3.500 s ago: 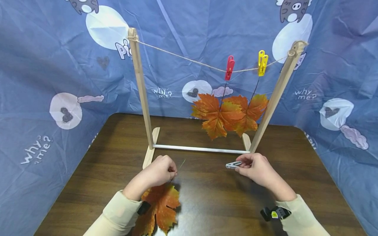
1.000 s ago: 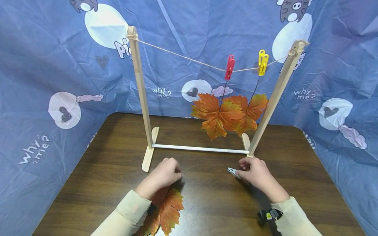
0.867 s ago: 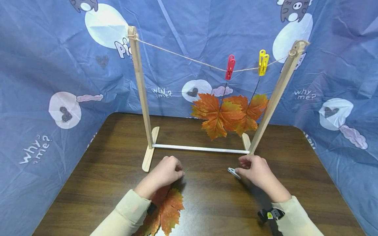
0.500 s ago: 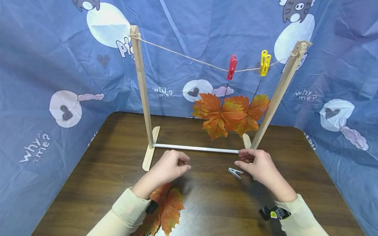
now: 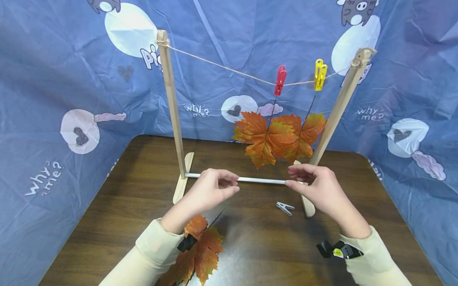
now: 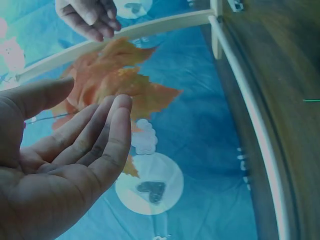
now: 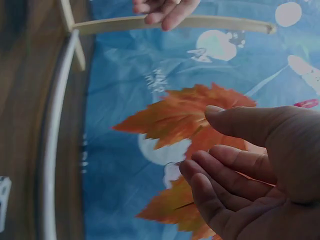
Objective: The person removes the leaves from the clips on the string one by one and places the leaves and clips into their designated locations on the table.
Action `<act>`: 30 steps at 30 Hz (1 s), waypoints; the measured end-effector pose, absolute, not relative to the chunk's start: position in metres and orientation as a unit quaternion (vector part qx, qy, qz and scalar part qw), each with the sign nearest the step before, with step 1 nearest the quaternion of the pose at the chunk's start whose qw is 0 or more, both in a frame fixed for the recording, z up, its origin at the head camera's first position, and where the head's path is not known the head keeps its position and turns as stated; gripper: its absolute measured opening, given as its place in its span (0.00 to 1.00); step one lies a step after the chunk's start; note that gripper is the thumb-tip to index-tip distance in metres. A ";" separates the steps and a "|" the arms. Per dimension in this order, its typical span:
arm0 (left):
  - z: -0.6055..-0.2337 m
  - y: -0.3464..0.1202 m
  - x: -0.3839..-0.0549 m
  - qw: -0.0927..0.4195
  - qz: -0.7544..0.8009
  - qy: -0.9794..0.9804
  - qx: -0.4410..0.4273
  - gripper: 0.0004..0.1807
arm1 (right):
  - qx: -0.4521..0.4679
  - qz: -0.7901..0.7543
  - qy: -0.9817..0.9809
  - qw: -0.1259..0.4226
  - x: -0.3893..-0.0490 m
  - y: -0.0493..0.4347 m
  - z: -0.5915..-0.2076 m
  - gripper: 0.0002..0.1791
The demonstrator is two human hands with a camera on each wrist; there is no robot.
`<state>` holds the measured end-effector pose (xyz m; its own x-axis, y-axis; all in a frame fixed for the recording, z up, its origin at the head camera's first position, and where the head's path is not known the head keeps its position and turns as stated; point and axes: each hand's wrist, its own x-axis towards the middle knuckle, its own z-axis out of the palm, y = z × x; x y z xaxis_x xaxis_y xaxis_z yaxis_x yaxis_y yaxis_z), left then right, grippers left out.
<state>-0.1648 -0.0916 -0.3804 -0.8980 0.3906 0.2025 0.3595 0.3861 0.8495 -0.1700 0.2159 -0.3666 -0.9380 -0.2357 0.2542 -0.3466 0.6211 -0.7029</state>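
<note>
Left hand (image 5: 210, 190), right hand (image 5: 319, 186): grip relaxed, empty. Grey clothespin (image 5: 281, 205) on table (image 5: 264, 246), loose leaf (image 5: 206, 254) seemingly too.

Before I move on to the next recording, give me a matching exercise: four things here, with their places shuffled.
1. Red clothespin
2. Pale gray clothespin
3. White crossbar
4. Yellow clothespin

A. On the tabletop
B. On the twine, nearer the right-hand post
C. On the twine, farther from that post
D. Low down, between both posts

Pairs: 1-C, 2-A, 3-D, 4-B
</note>
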 end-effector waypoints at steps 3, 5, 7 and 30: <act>-0.373 -0.089 -0.167 0.006 0.509 0.832 0.220 0.11 | 0.176 0.415 -0.889 0.075 -0.171 0.212 -0.354 0.15; -0.369 -0.088 -0.169 0.000 0.505 0.835 0.219 0.11 | 0.184 0.419 -0.885 0.083 -0.172 0.210 -0.346 0.16; -0.365 -0.086 -0.172 -0.005 0.502 0.837 0.219 0.11 | 0.190 0.420 -0.883 0.088 -0.172 0.208 -0.337 0.17; -0.312 -0.066 -0.199 -0.086 0.500 0.830 0.233 0.12 | 0.238 0.436 -0.855 0.150 -0.190 0.189 -0.256 0.19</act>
<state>-0.1989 -0.0662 -0.3117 -0.8770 0.3008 0.3747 0.4718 0.3921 0.7897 -0.1895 0.1893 -0.2555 -0.8417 -0.2763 0.4639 -0.5377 0.5067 -0.6739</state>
